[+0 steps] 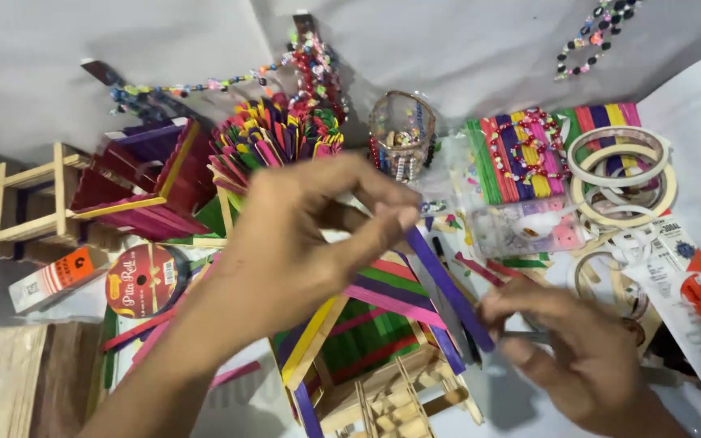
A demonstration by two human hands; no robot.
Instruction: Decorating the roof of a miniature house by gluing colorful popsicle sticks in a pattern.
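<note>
My left hand (302, 235) reaches across the middle and pinches the top end of a purple craft stick (448, 285) between thumb and forefinger. The stick slants down to the right over the coloured roof of a small stick house (367, 357). My right hand (565, 345) sits low at the right, its fingers closed near the stick's lower end around a thin grey object that I cannot identify.
A red-and-purple stick house (144, 182) and a bare wooden frame (30, 199) stand at the left. A bundle of coloured sticks (273, 130), a bead jar (402, 130), flat stick packs (521, 154), tape rolls (622, 174), a ribbon spool (144, 280) and glue packaging (691, 300) crowd the white cloth.
</note>
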